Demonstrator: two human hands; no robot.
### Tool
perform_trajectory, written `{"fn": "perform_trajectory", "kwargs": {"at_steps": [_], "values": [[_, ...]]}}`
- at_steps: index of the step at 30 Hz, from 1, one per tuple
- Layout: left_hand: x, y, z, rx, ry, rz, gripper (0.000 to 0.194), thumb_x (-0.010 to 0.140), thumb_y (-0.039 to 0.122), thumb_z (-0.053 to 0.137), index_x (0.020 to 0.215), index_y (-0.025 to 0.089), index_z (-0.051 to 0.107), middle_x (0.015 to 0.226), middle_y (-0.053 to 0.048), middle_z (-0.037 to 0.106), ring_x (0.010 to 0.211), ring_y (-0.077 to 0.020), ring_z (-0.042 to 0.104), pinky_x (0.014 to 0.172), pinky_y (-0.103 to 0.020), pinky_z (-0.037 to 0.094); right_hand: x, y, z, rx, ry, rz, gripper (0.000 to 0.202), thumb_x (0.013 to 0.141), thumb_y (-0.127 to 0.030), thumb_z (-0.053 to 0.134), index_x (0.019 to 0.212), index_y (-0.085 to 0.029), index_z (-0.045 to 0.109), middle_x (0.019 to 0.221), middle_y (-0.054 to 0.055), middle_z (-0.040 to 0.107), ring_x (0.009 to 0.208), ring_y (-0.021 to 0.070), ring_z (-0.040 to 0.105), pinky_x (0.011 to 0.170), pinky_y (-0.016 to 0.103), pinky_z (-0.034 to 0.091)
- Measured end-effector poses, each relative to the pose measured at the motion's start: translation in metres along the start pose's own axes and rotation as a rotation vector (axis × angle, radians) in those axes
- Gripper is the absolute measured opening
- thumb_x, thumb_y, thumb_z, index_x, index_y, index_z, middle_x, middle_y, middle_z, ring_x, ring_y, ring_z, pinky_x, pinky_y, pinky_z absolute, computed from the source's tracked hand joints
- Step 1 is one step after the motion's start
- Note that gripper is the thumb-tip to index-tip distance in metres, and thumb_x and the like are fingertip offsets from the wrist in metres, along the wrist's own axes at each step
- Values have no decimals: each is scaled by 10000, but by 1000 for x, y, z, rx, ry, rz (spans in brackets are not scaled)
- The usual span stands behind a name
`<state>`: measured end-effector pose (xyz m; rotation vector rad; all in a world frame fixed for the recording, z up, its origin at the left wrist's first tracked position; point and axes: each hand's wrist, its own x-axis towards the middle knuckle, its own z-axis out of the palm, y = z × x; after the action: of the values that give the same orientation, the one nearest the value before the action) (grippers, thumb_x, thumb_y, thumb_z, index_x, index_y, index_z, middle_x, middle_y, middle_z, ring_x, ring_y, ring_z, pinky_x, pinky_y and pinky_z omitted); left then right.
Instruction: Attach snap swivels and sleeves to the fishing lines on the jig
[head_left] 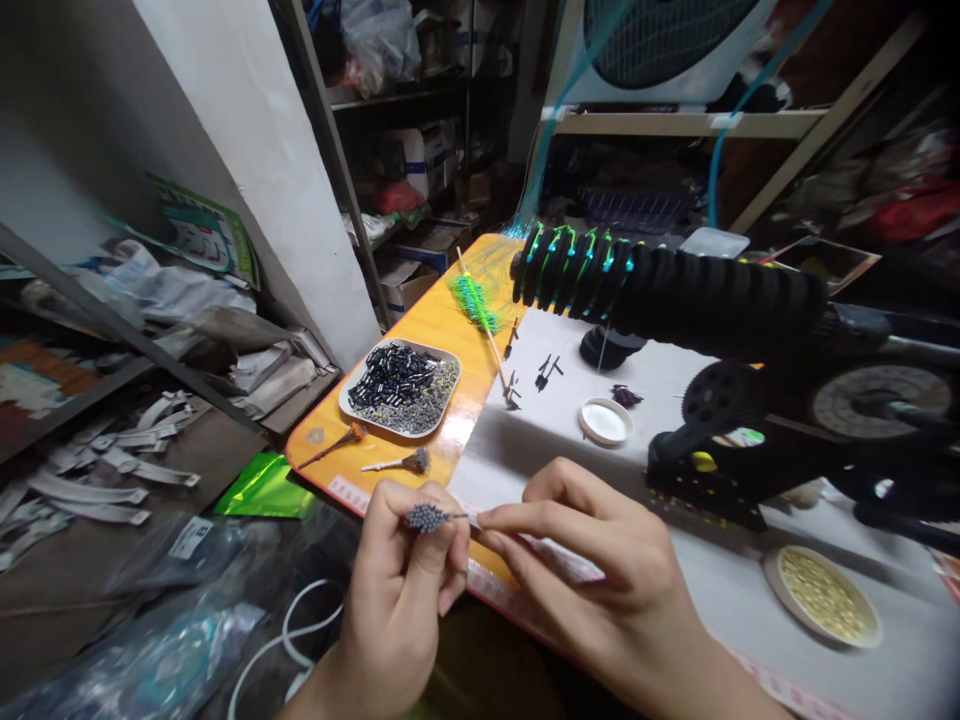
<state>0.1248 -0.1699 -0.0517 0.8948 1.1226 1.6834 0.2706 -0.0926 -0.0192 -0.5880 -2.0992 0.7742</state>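
Observation:
My left hand [409, 590] is closed around a small grey beaded cluster [427, 517] whose knobbly head shows above the thumb. From it a thin dark stem runs right to the fingertips of my right hand [600, 560], pinched together on its end. On the table just beyond my left hand lie a pale stick with a grey tufted head [416, 460] and a brown stick with an orange tip [352, 433]. A square white tray [343, 402] behind them holds dark tube pieces and small grey and yellow bits.
A black ribbed roller [675, 290] wound with green and blue strands juts over the orange table [420, 300]. A green bristly stick [476, 305], a white lid [606, 422] and a dish of yellow grains [772, 575] lie there too. Cluttered shelves [405, 100] stand behind.

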Motion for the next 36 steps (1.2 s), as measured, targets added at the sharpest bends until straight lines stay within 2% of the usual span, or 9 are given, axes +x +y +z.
{"fn": "perform_trajectory", "kwargs": {"at_steps": [6,9,13,17,19,22,27,29,36], "values": [[-6,-2,9,-103,18,-123,266,945,388,620,791,215,488,681,56,508,538,-53,462,450,-125,358,2,0,1,138,61,69,137,888,-128,682,955,-175,791,707,17,584,599,96,585,512,178,458],[-7,-5,13,-111,15,-125,276,954,399,601,789,212,483,665,59,496,512,-48,435,438,-126,349,1,0,2,162,61,96,128,877,-129,689,936,-171,794,698,14,588,584,88,590,502,165,458],[0,-6,8,-10,5,82,163,1011,280,515,856,229,500,685,54,495,534,-63,457,477,-154,406,-1,-2,4,133,42,83,117,837,-84,666,854,-160,753,716,4,576,585,77,564,512,167,447],[16,0,-6,-18,191,287,145,1011,218,508,872,247,477,690,62,491,504,-61,425,438,-141,374,1,-1,3,68,85,85,118,819,-61,631,808,-167,684,740,0,571,586,76,525,486,177,401],[20,4,-12,-8,198,240,117,1009,230,517,895,245,499,715,59,517,486,-51,430,430,-141,388,3,-2,1,86,55,107,116,843,-73,602,815,-180,637,745,-6,572,602,82,529,506,180,410],[18,8,-16,46,51,39,60,1019,278,505,1028,243,552,626,75,476,444,-43,402,415,-129,376,4,-4,-2,115,-6,151,120,866,-102,567,789,-193,575,680,-33,523,555,76,476,484,184,377],[7,7,-9,-94,-88,-133,164,1011,306,519,881,206,518,797,49,558,434,11,298,395,-92,277,2,-3,-4,61,20,129,102,878,-164,653,820,-215,720,644,-39,482,548,81,449,465,198,318],[3,6,-6,-144,-136,-178,184,1012,316,514,862,212,494,750,62,529,449,-4,304,406,-89,295,2,-1,-3,57,50,125,102,871,-176,686,864,-243,762,632,-42,470,541,82,444,460,201,303],[-1,6,-2,-167,-150,-195,196,1002,334,532,855,227,457,713,71,485,508,-33,331,437,-89,308,4,2,-2,108,88,150,109,880,-187,690,853,-226,789,643,-21,518,563,94,490,467,208,340]]}}
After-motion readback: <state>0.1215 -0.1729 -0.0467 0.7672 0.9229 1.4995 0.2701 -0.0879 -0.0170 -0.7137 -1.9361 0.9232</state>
